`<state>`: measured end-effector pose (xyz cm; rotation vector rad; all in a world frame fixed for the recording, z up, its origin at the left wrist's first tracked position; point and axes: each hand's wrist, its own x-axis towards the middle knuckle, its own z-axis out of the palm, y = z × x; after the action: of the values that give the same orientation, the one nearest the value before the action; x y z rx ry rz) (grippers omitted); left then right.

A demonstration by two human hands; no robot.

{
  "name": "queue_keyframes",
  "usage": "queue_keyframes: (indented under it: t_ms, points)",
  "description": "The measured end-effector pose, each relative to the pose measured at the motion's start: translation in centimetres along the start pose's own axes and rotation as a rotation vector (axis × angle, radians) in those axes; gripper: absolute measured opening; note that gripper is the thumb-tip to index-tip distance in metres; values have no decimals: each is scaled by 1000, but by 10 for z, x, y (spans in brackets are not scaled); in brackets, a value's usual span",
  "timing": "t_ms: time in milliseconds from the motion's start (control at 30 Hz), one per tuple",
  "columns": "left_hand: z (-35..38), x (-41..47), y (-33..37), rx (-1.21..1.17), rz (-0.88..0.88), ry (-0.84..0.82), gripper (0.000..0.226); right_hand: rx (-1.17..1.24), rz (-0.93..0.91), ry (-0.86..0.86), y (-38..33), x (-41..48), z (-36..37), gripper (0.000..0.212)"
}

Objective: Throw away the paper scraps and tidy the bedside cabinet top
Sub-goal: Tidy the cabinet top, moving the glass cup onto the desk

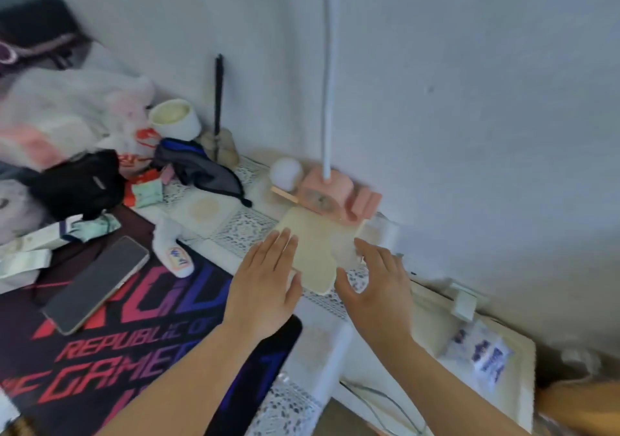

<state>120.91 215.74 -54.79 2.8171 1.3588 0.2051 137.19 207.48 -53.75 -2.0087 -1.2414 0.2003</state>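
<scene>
A cream-coloured flat pad (pixel 315 251) lies on the white lace cloth (pixel 245 231) of the cabinet top, near the wall corner. My left hand (pixel 265 284) lies flat at the pad's left edge, fingers spread, holding nothing. My right hand (pixel 375 278) hovers at the pad's right edge, fingers apart and curved, beside a crumpled whitish scrap (pixel 345 254). Whether the right fingers touch the scrap is unclear. Small green and red packets (pixel 147 190) lie further left.
A pink lamp base (pixel 332 194) with a white pole and a white ball (pixel 287 172) stands behind the pad. A phone (pixel 97 281) lies on a dark mouse mat (pixel 100 351). Black bags, a plush toy, a white cup (pixel 174 120) crowd the left. A white box (pixel 486 351) sits right.
</scene>
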Motion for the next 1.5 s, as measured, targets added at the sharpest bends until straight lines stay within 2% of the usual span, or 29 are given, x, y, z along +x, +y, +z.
queue_keyframes:
  t_ms: [133, 400, 733, 1133, 1500]
  points:
    - [9, -21, -52, -17, -43, -50, 60, 48, 0, -73, -32, 3, 43, 47]
    - [26, -43, -105, -93, 45, -54, 56, 65, 54, -204, -66, 23, 107, 47]
    - [42, -45, -115, -196, 147, -56, 56, -90, -4, -294, -64, 64, 145, 48]
    - [42, -44, -116, -237, 149, -71, 56, -96, -3, -373, -55, 98, 148, 48]
    - [39, -43, -116, -258, 146, -85, 57, -213, -53, -410, -50, 99, 149, 54]
